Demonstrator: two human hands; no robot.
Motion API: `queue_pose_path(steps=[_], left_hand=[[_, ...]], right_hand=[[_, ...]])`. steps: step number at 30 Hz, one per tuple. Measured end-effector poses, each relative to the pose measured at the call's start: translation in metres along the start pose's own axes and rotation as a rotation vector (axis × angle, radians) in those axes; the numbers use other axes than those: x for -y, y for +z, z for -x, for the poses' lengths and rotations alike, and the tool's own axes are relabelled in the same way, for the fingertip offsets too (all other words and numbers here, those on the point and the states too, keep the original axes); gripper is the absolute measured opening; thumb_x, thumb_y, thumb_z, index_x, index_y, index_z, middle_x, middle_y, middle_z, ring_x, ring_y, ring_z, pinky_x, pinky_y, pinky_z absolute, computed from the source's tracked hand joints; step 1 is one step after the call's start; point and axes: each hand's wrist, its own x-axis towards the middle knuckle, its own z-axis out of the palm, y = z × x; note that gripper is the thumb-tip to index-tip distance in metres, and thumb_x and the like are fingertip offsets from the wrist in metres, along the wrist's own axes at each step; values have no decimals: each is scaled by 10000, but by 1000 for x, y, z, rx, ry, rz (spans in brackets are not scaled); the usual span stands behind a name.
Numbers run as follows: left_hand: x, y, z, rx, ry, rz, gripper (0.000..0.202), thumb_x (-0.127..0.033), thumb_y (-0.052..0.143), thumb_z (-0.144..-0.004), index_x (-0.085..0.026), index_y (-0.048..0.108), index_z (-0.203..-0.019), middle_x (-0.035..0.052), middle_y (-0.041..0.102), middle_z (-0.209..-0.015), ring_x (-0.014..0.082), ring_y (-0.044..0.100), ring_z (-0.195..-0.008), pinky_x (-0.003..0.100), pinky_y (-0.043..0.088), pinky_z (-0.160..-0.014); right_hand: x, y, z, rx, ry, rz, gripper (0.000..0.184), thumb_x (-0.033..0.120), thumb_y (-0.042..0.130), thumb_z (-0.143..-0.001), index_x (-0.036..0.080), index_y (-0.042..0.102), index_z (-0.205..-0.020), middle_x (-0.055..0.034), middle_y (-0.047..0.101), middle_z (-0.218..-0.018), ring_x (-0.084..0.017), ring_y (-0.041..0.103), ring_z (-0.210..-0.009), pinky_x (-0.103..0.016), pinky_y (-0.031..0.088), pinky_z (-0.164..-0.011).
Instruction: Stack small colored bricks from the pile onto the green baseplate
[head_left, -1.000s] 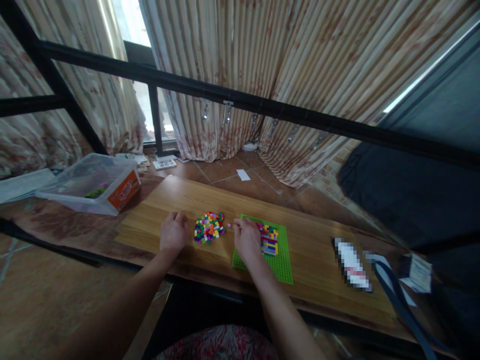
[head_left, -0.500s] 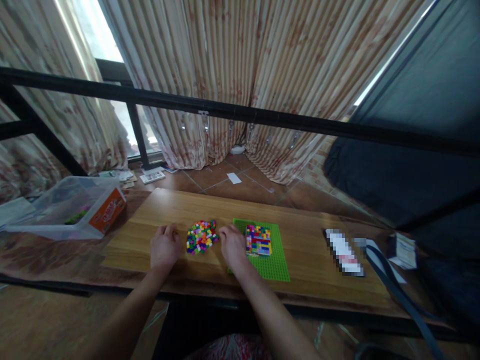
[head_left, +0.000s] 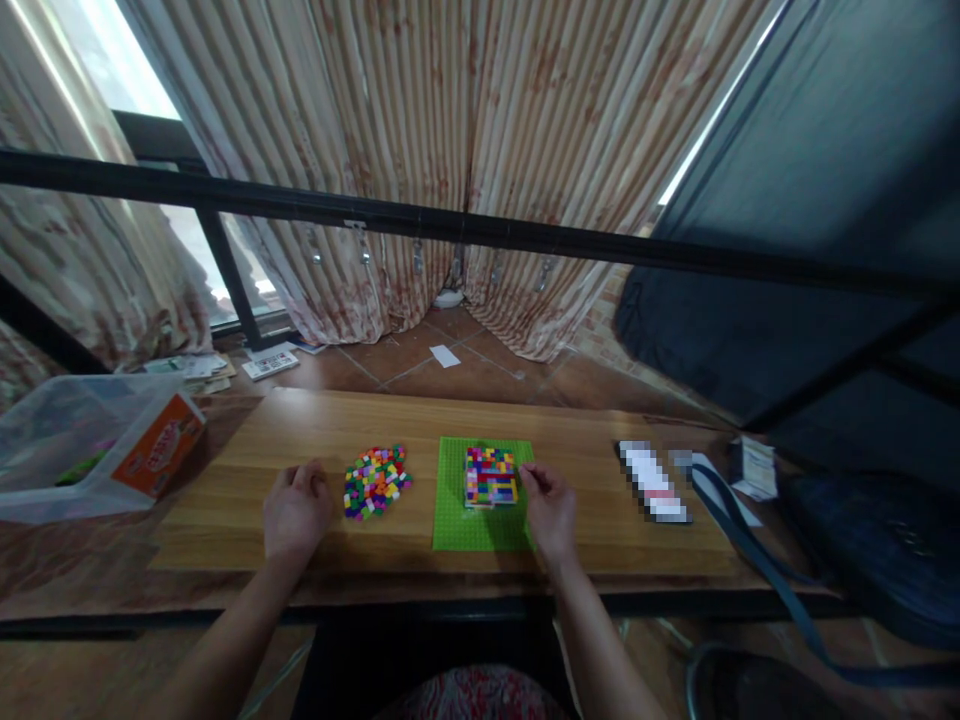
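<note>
My left hand (head_left: 298, 510) is over the wooden board, left of a pile of small colourful toy bricks (head_left: 377, 482). Its fingers are curled in; whatever they may hold is hidden. My right hand (head_left: 551, 508) is pinched at the right side of a square, multicoloured brick build (head_left: 491, 477). Anything between those fingertips is too small to name. The build sits on a green studded baseplate (head_left: 450, 525), whose right edge is partly covered by my right hand.
A clear plastic box (head_left: 45, 495) with an orange label stands at the left. On the board's right lies a pixelated phone-like object (head_left: 652, 482), with a dark strap (head_left: 772, 580) beyond it. A black rail (head_left: 450, 222) crosses in front of the curtains (head_left: 390, 120).
My right hand has moved from between the pile and the build to the build's right side. The view has shifted right; the baseplate now looks straighter. My left hand stays beside the pile.
</note>
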Motion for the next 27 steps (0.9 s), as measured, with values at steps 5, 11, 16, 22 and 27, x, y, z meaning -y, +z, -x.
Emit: queue_pose_path(steps=[5, 11, 16, 22, 27], left_hand=[[0, -1, 0, -2, 6, 12, 341, -251, 394, -895, -173, 703, -1018, 140, 665, -1053, 259, 638, -906, 376, 500, -814], [0, -2, 0, -7, 22, 29, 320, -239, 430, -871, -156, 704, -1016, 150, 657, -1029, 264, 626, -873, 400, 509, -795], [-1, -1, 0, -11, 28, 51, 307, -228, 426, -880, -154, 700, -999, 138, 654, -1013, 285, 624, -881, 431, 513, -791], [-2, -2, 1, 3, 11, 30, 344, -246, 399, -894, -159, 700, -1036, 143, 651, -1019, 269, 631, -907, 406, 513, -818], [-4, -4, 1, -7, 5, 46, 311, -225, 446, -867, -161, 709, -1020, 152, 655, -1022, 281, 637, -920, 422, 520, -813]], right_hand=[[0, 10, -8, 24, 11, 105, 286, 463, 680, -772, 187, 749, -792, -58, 757, -778, -213, 676, -747, -326, 513, -746], [2, 15, -4, -3, -48, 268, 224, 383, 614, -810, 223, 771, -817, -67, 774, -830, -221, 692, -762, -327, 513, -740], [5, 16, -3, -23, -51, 237, 219, 364, 612, -810, 219, 776, -808, -73, 775, -852, -216, 687, -773, -325, 509, -751], [-7, 18, -8, 4, 21, 50, 232, 407, 684, -748, 199, 778, -792, -71, 772, -858, -202, 682, -780, -324, 526, -764], [-11, 21, -11, 12, 170, -187, 280, 426, 756, -654, 188, 772, -802, -46, 767, -814, -188, 679, -745, -316, 539, -719]])
